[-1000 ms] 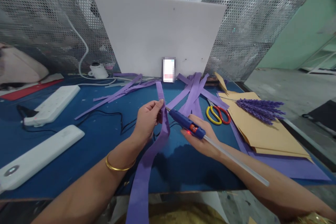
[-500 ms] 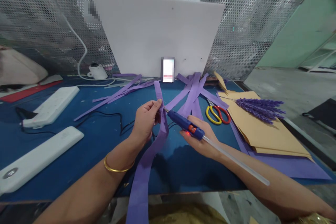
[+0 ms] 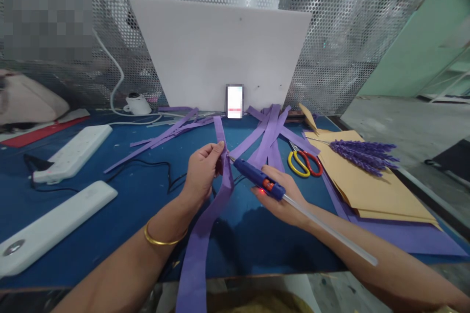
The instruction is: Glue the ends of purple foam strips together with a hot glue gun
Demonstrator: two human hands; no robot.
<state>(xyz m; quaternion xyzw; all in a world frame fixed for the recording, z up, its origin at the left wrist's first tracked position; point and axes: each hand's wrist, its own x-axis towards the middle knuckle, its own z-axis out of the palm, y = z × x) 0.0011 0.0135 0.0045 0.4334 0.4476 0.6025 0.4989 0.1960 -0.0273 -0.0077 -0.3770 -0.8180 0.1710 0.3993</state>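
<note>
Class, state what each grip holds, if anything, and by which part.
Left grip: purple strip, pinched near its far end. Right grip: glue gun, held at its rear half, handle hidden.

Matt paper-like strip (image 3: 200,239), plastic glue gun (image 3: 252,173), glossy metal bangle (image 3: 161,243)
</note>
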